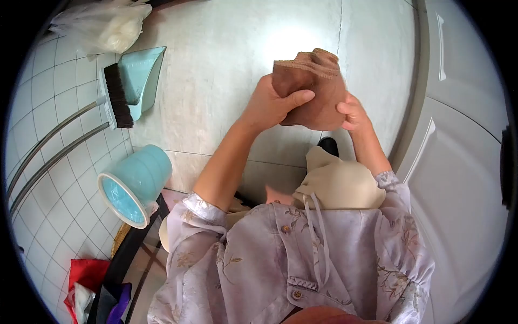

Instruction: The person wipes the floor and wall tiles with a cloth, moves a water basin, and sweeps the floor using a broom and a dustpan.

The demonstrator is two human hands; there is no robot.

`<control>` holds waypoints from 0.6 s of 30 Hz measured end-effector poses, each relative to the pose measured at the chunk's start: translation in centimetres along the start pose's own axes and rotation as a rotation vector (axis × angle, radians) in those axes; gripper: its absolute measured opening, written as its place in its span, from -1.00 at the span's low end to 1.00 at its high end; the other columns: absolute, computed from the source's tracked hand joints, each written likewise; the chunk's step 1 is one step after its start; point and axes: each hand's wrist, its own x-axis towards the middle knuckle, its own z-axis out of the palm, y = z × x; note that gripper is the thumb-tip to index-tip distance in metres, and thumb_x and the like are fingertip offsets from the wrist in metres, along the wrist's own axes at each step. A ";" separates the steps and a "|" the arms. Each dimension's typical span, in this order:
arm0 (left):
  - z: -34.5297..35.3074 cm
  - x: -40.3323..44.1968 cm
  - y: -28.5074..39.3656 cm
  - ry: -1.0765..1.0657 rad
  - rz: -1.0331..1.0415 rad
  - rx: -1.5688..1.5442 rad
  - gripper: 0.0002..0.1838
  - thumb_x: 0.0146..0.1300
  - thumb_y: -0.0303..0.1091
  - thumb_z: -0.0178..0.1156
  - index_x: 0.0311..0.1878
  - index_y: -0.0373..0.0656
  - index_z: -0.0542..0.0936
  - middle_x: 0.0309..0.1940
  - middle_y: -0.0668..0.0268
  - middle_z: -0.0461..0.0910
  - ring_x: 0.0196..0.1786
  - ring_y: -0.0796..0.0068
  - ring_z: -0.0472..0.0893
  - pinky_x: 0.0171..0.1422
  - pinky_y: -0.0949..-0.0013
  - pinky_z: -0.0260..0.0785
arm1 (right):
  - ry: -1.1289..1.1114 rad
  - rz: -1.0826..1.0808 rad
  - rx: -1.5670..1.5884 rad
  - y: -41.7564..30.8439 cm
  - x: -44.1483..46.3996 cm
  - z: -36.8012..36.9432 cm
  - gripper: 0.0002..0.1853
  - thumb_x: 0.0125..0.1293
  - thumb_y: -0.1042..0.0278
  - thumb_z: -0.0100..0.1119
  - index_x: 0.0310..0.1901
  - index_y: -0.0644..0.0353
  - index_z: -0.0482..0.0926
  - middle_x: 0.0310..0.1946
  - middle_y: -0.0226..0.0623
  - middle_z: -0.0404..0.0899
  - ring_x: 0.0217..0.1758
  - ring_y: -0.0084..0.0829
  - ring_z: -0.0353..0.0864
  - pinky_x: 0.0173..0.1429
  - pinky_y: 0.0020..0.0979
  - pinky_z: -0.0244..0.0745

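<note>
Held up in front of me over the floor is a folded brown cloth-like item [318,100] with a ribbed, lighter band along its top edge. My left hand [275,105] grips its left side, the thumb lying across the front and the fingers hidden behind. At its lower right edge, my right hand [353,112] holds it between thumb and fingers. Below the item, the toe of a black shoe [328,146] shows past a beige trouser leg [342,183].
To the left, a light blue bucket [143,178] stands by the tiled wall [59,200]. A broom [116,97] and blue dustpan [143,75] are above it, near a plastic bag [108,24]. Red and purple items lie lower left. A white panelled door [458,162] is at the right.
</note>
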 end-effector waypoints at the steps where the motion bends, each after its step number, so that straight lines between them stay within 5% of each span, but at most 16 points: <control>1: -0.1 -0.4 0.5 0.013 0.040 -0.009 -0.61 0.15 -0.26 0.30 -0.02 -0.28 0.53 -0.14 0.32 0.58 -0.09 0.58 0.51 -0.02 0.45 0.40 | 0.100 -0.068 -0.017 -1.0 -0.5 0.8 -0.22 0.05 0.17 0.37 0.26 0.30 0.23 0.17 -0.18 0.38 0.21 -0.32 0.40 0.29 -0.27 0.32; 5: -1.0 0.7 2.4 0.148 0.159 0.273 -0.59 0.12 -0.28 0.31 -0.02 -0.30 0.52 -0.20 0.34 0.60 -0.14 0.58 0.53 -0.06 0.48 0.40 | 0.115 -0.113 -0.063 -5.4 -0.3 1.8 -0.24 0.09 0.18 0.33 0.26 0.31 0.22 0.18 -0.16 0.36 0.23 -0.31 0.38 0.29 -0.25 0.31; 8: -4.2 6.2 -1.5 0.191 0.134 -0.050 -0.44 0.12 -0.20 0.31 0.12 -0.30 0.41 -0.10 0.21 0.59 -0.11 0.49 0.56 -0.01 0.41 0.42 | 0.384 -0.058 -0.254 -7.2 3.9 -0.7 -0.23 0.09 0.14 0.34 0.27 0.31 0.21 0.16 -0.18 0.38 0.20 -0.30 0.39 0.24 -0.25 0.33; 10: -8.1 7.9 -6.2 0.437 -0.152 0.301 -0.33 0.09 -0.17 0.33 0.20 -0.31 0.32 0.02 0.07 0.52 0.02 0.36 0.53 0.08 0.33 0.40 | 0.620 -0.008 -0.672 -6.2 6.0 -6.1 -0.21 0.07 0.05 0.35 0.25 0.32 0.25 0.06 -0.18 0.44 0.09 -0.35 0.45 0.15 -0.33 0.38; 12: -8.5 6.0 -8.5 0.454 -0.398 0.515 -0.26 0.07 -0.17 0.34 0.24 -0.32 0.27 0.08 0.00 0.46 0.11 0.29 0.48 0.13 0.29 0.37 | 0.700 0.003 -0.853 -3.8 5.2 -11.5 -0.20 0.04 0.01 0.37 0.22 0.33 0.29 0.01 -0.19 0.46 0.03 -0.37 0.47 0.11 -0.37 0.39; 18: -5.0 2.3 -16.9 0.291 -0.452 0.267 -0.25 0.07 -0.24 0.33 0.27 -0.33 0.23 0.06 0.05 0.49 0.12 0.30 0.47 0.18 0.30 0.32 | 0.794 -0.014 -1.129 4.6 1.8 -13.4 -0.41 0.02 0.04 0.39 -0.04 0.34 0.50 -0.35 -0.32 0.53 -0.30 -0.49 0.49 -0.16 -0.47 0.45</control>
